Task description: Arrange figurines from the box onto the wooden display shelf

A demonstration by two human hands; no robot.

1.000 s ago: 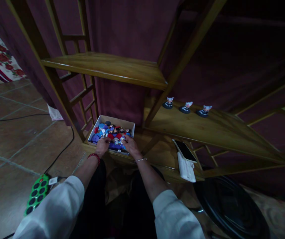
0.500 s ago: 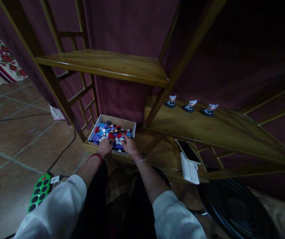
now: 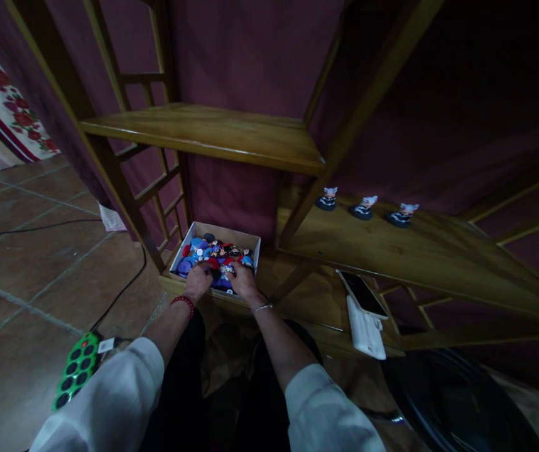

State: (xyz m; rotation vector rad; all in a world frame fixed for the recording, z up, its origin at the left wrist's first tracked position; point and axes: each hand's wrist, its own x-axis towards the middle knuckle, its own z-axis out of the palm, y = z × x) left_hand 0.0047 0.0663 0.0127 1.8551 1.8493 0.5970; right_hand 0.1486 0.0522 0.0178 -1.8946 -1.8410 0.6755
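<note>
A shallow white box (image 3: 240, 236) filled with many small figurines (image 3: 200, 245) in blue, purple, red and black sits on the low wooden shelf. My left hand (image 3: 198, 280), with a red bead bracelet at its wrist, reaches over the near rim. Its fingers are curled among the pieces beside a red one; what they pinch is hidden. My right hand (image 3: 243, 280), wearing a silver bracelet, is also inside the box, to the right. Thumb and fingers close about a small white-and-blue figurine (image 3: 227, 269) there.
Three small figurines on dark bases (image 3: 362, 208) stand on the right shelf (image 3: 368, 242). A phone (image 3: 362, 293) lies on a white case-like object (image 3: 365, 329). An upper shelf (image 3: 208, 135) overhangs the box. On the tiled floor sit a green power strip (image 3: 77, 370) and a black cord.
The view has shifted slightly, so the shelves and box appear a little lower and further right. Both hands stay in the box, with small finger movements among the figurines.
</note>
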